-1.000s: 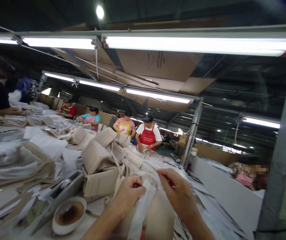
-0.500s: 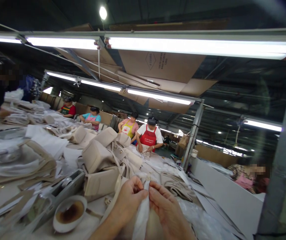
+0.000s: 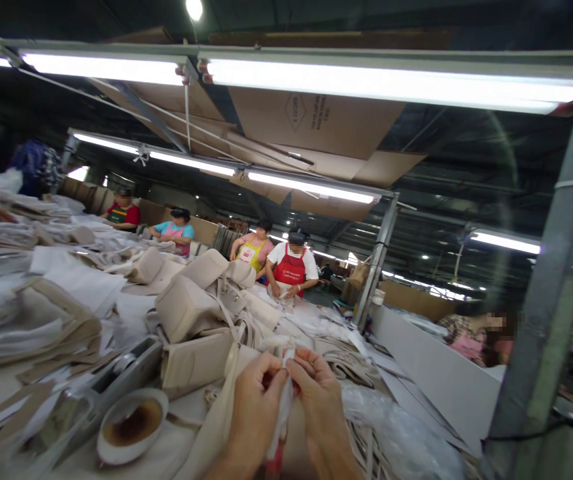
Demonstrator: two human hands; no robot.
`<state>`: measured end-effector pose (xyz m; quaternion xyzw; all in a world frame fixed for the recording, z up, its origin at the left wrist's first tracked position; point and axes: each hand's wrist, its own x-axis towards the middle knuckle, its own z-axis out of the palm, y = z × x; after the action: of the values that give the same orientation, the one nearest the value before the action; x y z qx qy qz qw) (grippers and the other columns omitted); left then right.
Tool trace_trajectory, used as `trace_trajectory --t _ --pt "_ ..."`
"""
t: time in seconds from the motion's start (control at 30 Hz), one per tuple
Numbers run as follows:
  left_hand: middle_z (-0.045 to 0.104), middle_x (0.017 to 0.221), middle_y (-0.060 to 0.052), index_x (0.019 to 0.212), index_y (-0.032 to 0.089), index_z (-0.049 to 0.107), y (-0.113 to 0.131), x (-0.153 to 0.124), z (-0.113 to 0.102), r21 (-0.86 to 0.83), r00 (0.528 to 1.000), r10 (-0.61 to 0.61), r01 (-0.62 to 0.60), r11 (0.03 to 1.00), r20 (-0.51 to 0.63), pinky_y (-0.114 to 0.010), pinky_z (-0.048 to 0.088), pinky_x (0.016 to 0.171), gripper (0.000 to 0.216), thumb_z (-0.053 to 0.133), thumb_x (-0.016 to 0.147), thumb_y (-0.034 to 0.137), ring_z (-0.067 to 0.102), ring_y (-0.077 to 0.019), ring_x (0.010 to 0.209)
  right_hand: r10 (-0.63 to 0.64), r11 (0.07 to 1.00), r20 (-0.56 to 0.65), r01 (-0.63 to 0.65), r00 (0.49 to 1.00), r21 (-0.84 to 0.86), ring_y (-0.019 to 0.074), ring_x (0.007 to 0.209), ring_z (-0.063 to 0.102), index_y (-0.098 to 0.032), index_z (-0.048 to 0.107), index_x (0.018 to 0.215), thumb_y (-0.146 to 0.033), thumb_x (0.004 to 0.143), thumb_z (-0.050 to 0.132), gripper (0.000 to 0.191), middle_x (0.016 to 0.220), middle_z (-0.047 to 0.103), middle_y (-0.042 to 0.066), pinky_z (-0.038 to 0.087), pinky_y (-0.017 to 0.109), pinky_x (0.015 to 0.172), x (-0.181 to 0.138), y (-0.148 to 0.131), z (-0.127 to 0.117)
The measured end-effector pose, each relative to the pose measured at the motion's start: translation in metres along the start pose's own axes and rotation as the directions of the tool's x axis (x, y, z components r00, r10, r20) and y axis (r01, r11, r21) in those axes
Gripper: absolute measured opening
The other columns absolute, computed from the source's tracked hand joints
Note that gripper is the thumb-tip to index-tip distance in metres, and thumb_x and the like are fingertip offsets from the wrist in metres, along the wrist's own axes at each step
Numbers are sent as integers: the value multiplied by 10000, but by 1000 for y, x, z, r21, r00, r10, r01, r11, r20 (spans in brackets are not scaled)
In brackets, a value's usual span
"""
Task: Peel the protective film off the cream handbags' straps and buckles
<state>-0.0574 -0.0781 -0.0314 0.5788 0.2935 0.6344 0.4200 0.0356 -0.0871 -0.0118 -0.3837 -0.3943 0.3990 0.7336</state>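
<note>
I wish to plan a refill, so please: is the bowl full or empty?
Not empty: the bowl holds brown contents, with white showing around them. How deep they are, I cannot tell.

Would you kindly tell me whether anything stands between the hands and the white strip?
Nothing visible does: the left hand and the right hand both have their fingertips on the white strip. The white bowl sits off to the left, clear of both.

To the right of the white bowl point(image 3: 107, 452), the left hand point(image 3: 256, 397) and right hand point(image 3: 319, 393) were seen bare, the visible forearms point(image 3: 239, 460) likewise uncovered.
</note>
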Motion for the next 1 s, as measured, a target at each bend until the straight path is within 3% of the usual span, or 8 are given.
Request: trace_trajectory --t 0.13,0.23,0.33,0.47,0.7,0.83,0.9,1.0 --pt "587 659 -7 640 203 590 0 -8 1 157 988 138 -125 980 -75 -262 406 641 228 555 820 337 538 -171 661 -29 998 -9 29 1000 -56 82 468 523 -192 609 803 -289 534 820 355 620 695 -42 383 188 435 -4 -2 2" --pt "615 705 -15 665 196 620 1 -4 -4 126 993 114 -110 986 -25 -259 414 647 220 583 806 360 561 -177 694 -4 1000 3 4 1000 -17 102 521 574 -193 602 794 -259 536 800 331 647 715 -25 400 196 473 -5 -5 2" --pt "588 620 6 634 178 618 2 7 -10 -22 995 -60 62 998 78 -245 387 572 272 643 736 429 521 -150 599 42 998 -5 -42 999 42 126 533 595 -200 594 766 -250 502 809 344 635 717 -19 418 217 496 -4 -9 2" --pt "586 562 44 684 175 603 6 15 -14 -206 931 -307 346 915 199 -217 385 507 318 796 577 404 493 -107 499 37 993 21 -39 999 113 109 487 539 -202 603 711 -211 487 776 283 569 681 -44 393 226 504 -3 -8 4" --pt "640 582 58 850 192 614 10 14 -6 -200 800 -527 588 784 287 -233 476 520 431 836 518 355 571 -128 517 30 999 63 -31 998 11 98 525 520 -197 661 775 -275 494 755 306 645 669 -39 354 215 505 2 -8 -4" --pt "700 653 26 847 192 622 10 11 -3 -217 834 -528 552 805 161 -233 471 497 389 769 541 383 598 -140 534 1 882 70 33 998 -469 137 639 618 -199 696 988 -457 675 672 406 901 721 11 364 231 503 -17 -44 -76" --pt "741 740 -21 837 176 636 8 11 -2 -190 854 -506 520 833 119 -236 489 521 397 762 528 390 648 -171 625 -102 610 -70 7 992 -792 147 705 624 -225 718 878 -478 771 578 308 827 725 -8 430 250 621 -31 -70 -140" --pt "743 727 -35 808 171 630 6 10 -3 -145 872 -474 488 861 126 -218 467 511 410 766 524 435 656 -177 640 -161 442 -293 -196 943 -875 168 661 534 -212 642 547 -339 706 622 204 576 604 -11 384 277 640 -58 -105 -242"
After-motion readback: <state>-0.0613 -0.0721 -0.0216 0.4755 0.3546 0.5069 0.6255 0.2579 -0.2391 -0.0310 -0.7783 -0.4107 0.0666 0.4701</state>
